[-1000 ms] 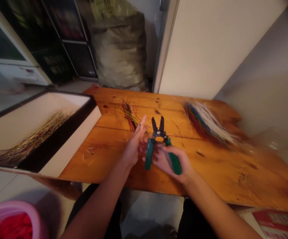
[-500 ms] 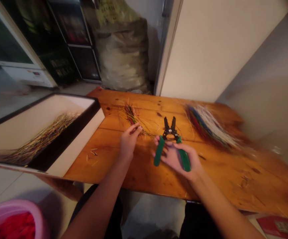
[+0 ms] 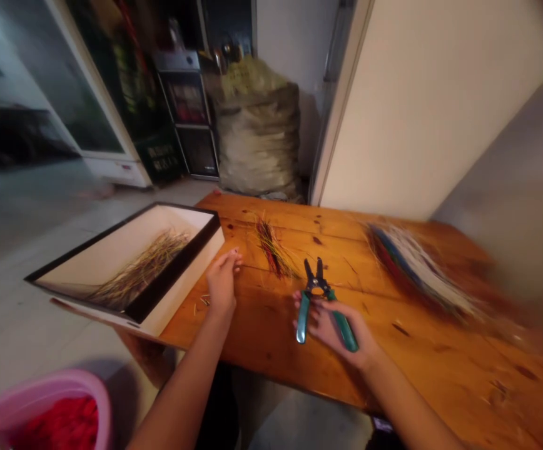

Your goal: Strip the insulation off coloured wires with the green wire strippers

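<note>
Orange wooden tabletop (image 3: 421, 369) | right hand (image 3: 330, 328) clasps green-handled wire strippers (image 3: 317, 284), jaws open | left hand (image 3: 222, 284) empty, beside black-rimmed box (image 3: 177, 272)

Dim, warm indoor light; warped edges; the wooden table (image 3: 482, 369) blurs rightward.

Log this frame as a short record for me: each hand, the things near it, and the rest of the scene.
Left hand: empty, open, beside a black-rimmed box
Right hand: holds green-handled wire strippers, tips pointing away
Things nearby: wire snippets; small wire bundle; multicoloured wire pile
Rest: wooden table; large sack; pink basin
</note>
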Available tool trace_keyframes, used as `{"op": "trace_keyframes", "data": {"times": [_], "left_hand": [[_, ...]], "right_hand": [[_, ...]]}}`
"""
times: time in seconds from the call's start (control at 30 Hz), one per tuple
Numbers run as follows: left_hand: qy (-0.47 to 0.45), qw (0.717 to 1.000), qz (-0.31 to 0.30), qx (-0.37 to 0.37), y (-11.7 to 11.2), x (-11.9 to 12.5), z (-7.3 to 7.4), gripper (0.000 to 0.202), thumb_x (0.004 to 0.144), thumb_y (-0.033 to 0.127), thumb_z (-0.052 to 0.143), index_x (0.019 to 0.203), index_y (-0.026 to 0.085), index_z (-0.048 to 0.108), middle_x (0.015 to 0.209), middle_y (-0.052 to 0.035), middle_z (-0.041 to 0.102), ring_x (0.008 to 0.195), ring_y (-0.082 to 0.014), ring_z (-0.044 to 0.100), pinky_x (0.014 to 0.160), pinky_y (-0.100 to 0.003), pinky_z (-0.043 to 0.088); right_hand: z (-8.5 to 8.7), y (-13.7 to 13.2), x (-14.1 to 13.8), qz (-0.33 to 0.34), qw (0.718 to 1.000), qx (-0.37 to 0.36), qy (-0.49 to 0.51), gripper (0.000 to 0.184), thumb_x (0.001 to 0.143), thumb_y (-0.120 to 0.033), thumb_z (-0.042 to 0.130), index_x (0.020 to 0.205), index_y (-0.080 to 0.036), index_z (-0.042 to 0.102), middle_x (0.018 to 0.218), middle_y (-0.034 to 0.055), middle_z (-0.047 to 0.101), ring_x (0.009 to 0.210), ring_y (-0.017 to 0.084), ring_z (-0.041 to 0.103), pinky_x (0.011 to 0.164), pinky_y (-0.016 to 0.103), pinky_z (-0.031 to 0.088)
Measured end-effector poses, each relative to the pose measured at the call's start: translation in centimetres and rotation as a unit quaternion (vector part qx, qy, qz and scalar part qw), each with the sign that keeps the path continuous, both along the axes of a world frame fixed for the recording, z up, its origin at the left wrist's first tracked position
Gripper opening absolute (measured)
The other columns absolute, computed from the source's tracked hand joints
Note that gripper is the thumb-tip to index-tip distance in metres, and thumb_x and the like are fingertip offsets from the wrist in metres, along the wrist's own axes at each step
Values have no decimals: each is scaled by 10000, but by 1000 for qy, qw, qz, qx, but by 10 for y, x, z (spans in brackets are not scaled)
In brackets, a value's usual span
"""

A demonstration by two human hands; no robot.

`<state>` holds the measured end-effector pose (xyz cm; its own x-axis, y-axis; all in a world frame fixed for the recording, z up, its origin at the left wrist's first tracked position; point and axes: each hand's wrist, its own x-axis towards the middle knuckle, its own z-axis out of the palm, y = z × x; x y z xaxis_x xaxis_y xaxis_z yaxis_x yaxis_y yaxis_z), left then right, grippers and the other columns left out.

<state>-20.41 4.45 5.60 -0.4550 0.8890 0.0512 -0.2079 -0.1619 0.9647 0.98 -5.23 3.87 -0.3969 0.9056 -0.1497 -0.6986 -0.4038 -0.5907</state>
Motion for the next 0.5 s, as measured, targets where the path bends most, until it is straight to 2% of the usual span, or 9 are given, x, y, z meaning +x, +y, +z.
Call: {"op": "trace_keyframes", "data": {"times": [0.07,0.17,0.23,0.27,0.37,0.4,0.5], "left_hand": [[38,998,35,28,-6,-16,-4,370,658,371,647,914,106,688,792,-62,671,658,-87,572,606,-204,428],[121,989,82,19,-3,-36,-18,390,718,386,582,955,90,674,851,-97,682,637,-97,576,593,-218,447],[279,957,85,-5,11,-43,-25,402,791,380,473,994,88,662,867,-110,690,652,-115,603,623,-238,476],[319,945,71,-13,22,-45,-25,382,794,357,473,971,83,672,839,-112,693,661,-131,616,640,-248,483],[422,905,41,-21,60,-45,-11,308,787,275,500,947,98,694,787,-109,696,721,-182,639,731,-290,482],[459,887,39,-24,72,-44,-3,314,775,215,505,1008,94,677,846,-127,697,791,-204,644,785,-310,472],[562,826,27,-33,97,-39,21,536,715,38,459,1249,15,499,1085,-235,624,970,-285,608,882,-405,427]], "right_hand": [[-1,2,2,-7,1000,-9,2,246,733,-174,516,931,-154,659,1094,90,646,1080,230,538,948,443,405],[-1,5,6,-26,1000,-17,4,223,727,-157,528,907,-149,658,1081,84,651,1066,221,548,941,428,417],[0,7,8,-37,999,-18,6,211,724,-150,534,899,-150,653,1053,80,660,1049,214,560,935,420,425],[0,8,9,-42,999,-19,7,207,723,-149,537,895,-149,651,1033,79,666,1036,210,568,931,415,430],[2,9,12,-50,999,-19,7,202,712,-151,549,890,-144,644,970,76,681,994,203,591,912,405,446],[3,9,13,-52,998,-18,6,202,705,-152,556,888,-142,642,955,76,683,981,203,598,905,402,452],[5,9,16,-71,997,-5,2,187,686,-159,579,863,-143,636,935,71,683,961,205,607,877,394,470]]}}
